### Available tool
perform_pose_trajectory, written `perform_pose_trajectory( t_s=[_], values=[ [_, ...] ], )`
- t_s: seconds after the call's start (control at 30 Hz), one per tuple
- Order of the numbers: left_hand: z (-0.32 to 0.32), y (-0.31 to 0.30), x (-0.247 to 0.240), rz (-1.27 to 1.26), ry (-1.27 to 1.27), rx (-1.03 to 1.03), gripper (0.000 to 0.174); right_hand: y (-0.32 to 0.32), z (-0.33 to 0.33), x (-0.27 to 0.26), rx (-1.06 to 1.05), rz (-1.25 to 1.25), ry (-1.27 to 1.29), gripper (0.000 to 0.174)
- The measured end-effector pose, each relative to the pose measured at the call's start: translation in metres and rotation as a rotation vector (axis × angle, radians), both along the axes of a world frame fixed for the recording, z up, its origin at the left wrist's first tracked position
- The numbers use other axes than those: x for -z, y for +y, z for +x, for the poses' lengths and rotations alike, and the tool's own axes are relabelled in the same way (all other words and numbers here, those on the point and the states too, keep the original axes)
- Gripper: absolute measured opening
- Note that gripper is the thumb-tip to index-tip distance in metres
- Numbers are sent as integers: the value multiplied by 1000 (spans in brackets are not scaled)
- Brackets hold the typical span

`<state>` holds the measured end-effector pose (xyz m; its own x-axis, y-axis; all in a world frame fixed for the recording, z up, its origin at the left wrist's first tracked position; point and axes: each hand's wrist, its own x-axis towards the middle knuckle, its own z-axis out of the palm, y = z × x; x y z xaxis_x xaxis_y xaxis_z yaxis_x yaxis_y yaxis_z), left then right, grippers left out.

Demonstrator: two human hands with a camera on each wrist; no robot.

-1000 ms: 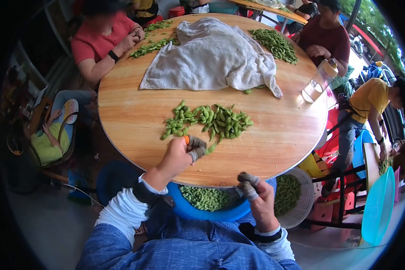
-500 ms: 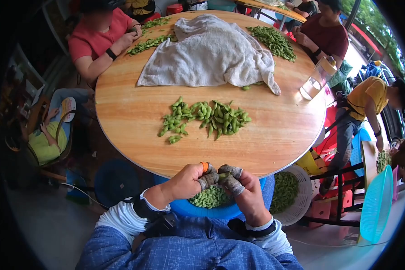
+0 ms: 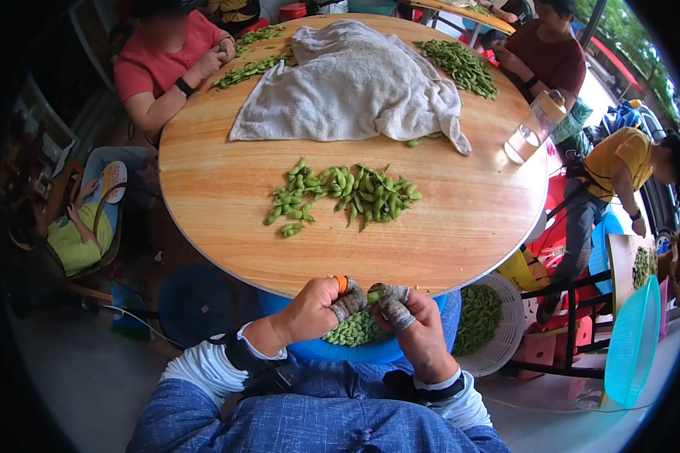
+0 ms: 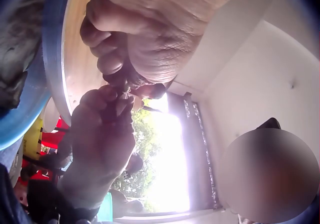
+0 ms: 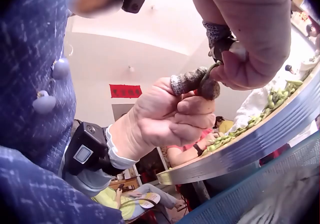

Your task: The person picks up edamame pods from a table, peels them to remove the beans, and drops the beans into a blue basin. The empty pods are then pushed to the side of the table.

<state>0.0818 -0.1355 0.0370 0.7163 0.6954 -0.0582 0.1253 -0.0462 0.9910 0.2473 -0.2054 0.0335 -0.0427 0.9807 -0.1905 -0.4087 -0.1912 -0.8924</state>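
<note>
My left hand (image 3: 310,308) and right hand (image 3: 421,332) meet at the near table edge, and both pinch one green edamame pod (image 3: 373,297) between thumb and forefinger. Grey-brown coverings wrap the tips of those fingers, with an orange band on the left hand. In the right wrist view the pod (image 5: 207,73) spans the gap between the fingertips. Right below the hands stands a blue basin (image 3: 306,350) of shelled green beans (image 3: 353,331). A pile of edamame pods (image 3: 378,196) lies on the round wooden table (image 3: 227,226), with a few loose at its left.
A white cloth (image 3: 355,90) covers a mound mid-table. More pods (image 3: 461,68) lie around it. A clear bottle (image 3: 533,132) stands near the right edge. A white basket (image 3: 511,325) of pods sits at my right. Other people sit around the table.
My left hand has come back from the pod pile to the table edge with a pod and met the right hand. One pod now lies apart at the pile's near left.
</note>
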Motion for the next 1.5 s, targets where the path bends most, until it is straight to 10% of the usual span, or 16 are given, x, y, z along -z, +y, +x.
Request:
perform_pose_trajectory(
  t_s=[0.37, 0.6, 0.9, 1.1, 1.23, 1.33, 1.5],
  values=[
    [3, -9, 16, -376, -164, -49, 13, 0, -2, 14, 59, 34, -99, 18],
    [2, -11, 5, 955, 386, -94, 24, 2, 2, 7, -41, -45, -46, 17],
    [6, -14, 25, 303, -164, -187, 25, 3, -6, 26, -33, 139, 175, 22],
    [0, -17, 33, -694, -410, -171, 35, 9, -5, 39, -80, 263, 138, 20],
    [2, -13, 22, -818, -382, -157, 35, 10, 0, 37, -116, 204, 138, 18],
    [2, -8, 23, -46, -153, -56, 24, 6, 2, 19, -81, 124, 44, 17],
    [3, -7, 14, -63, -88, 16, 16, 4, 1, 4, -101, 133, -121, 17]
  ],
)
